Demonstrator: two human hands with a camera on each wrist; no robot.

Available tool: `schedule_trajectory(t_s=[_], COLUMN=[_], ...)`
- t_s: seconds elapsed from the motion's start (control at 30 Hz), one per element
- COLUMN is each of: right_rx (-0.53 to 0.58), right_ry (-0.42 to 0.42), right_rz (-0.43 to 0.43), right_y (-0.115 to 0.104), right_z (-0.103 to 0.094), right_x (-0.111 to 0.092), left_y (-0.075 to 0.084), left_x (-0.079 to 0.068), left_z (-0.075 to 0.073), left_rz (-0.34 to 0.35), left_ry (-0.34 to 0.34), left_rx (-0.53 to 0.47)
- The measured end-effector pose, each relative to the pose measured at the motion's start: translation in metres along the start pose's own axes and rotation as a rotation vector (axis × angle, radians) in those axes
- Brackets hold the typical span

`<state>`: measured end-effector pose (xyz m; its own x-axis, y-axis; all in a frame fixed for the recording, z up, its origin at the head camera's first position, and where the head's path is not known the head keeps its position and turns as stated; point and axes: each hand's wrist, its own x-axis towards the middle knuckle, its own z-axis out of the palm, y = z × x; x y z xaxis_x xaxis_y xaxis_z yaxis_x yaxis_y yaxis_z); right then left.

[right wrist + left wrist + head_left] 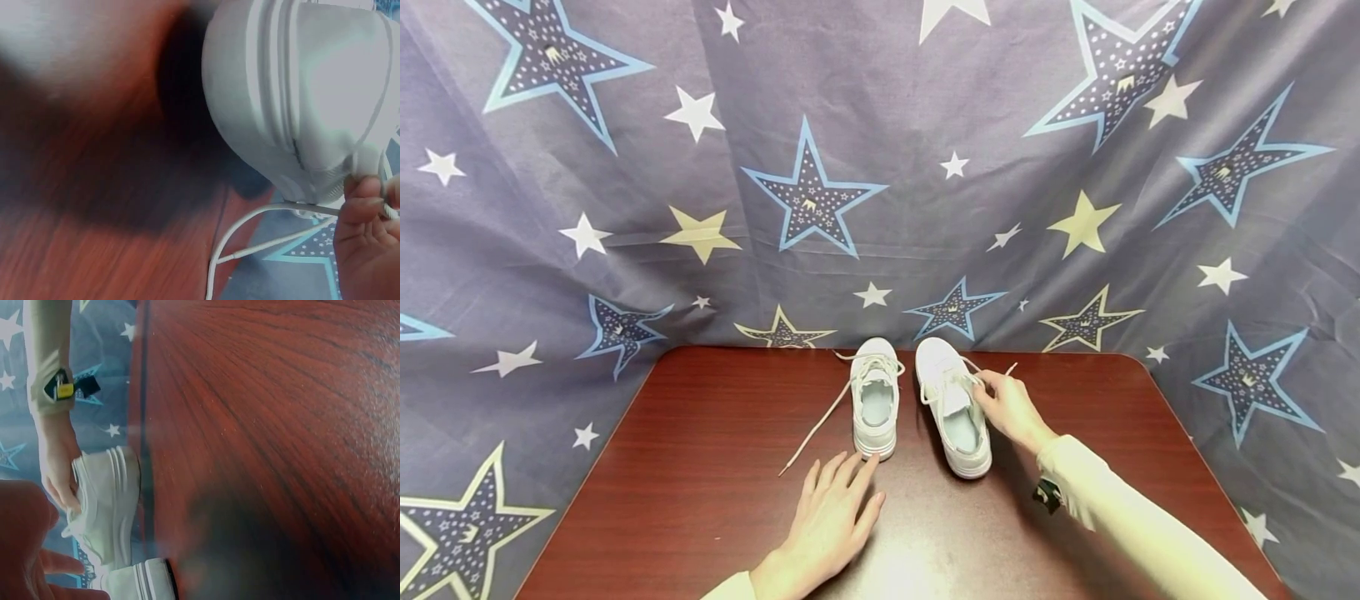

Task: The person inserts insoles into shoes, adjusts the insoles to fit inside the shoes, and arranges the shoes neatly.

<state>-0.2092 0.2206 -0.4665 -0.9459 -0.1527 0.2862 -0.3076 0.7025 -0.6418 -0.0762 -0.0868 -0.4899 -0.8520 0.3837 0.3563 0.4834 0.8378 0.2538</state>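
Two white lace-up sneakers stand on the table with their toes pointing away. At the right sneaker [964, 425], my right hand [1011, 410] pinches a shoelace beside the eyelets; in the right wrist view its fingertips [365, 203] meet at the shoe's upper edge, partly cut off by the frame. A loose lace [275, 237] loops below them. My left hand [831, 515] has its fingers spread, just behind the heel of the left sneaker [876, 433]. Whether its index fingertip touches that heel, I cannot tell. The left sneaker's long lace [816, 427] trails onto the table.
The reddish-brown wooden table [715, 433] has rounded far corners. Behind it hangs a grey-blue curtain [880, 208] printed with stars, close to the sneakers' toes. A small dark device [1047, 495] is on the right wrist.
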Motion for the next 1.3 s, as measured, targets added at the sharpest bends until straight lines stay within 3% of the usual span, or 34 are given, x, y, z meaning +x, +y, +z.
schedule_trajectory(t_s=[0.23, 0.47, 0.7, 0.97, 1.17, 1.3], right_rx=[0.061, 0.118, 0.115, 0.079, 0.103, 0.066], right_ry=[0.006, 0.008, 0.041, 0.046, 0.023, 0.017], right_rz=[0.122, 0.207, 0.173, 0.228, 0.167, 0.114], right_y=[0.001, 0.002, 0.002, 0.012, 0.014, 0.010], right_z=[0.020, 0.038, 0.046, 0.047, 0.045, 0.039], right_x=[0.020, 0.028, 0.027, 0.024, 0.024, 0.014], left_y=[0.000, 0.001, 0.002, 0.001, 0.000, 0.001], left_x=[0.001, 0.001, 0.002, 0.002, 0.002, 0.002], left_z=[0.001, 0.002, -0.001, 0.000, 0.001, 0.001], left_rz=[0.000, -0.008, -0.005, -0.006, -0.008, 0.003], left_ry=[-0.010, -0.022, -0.017, -0.030, -0.030, -0.016], left_rx=[-0.006, -0.017, -0.002, -0.005, -0.008, -0.010])
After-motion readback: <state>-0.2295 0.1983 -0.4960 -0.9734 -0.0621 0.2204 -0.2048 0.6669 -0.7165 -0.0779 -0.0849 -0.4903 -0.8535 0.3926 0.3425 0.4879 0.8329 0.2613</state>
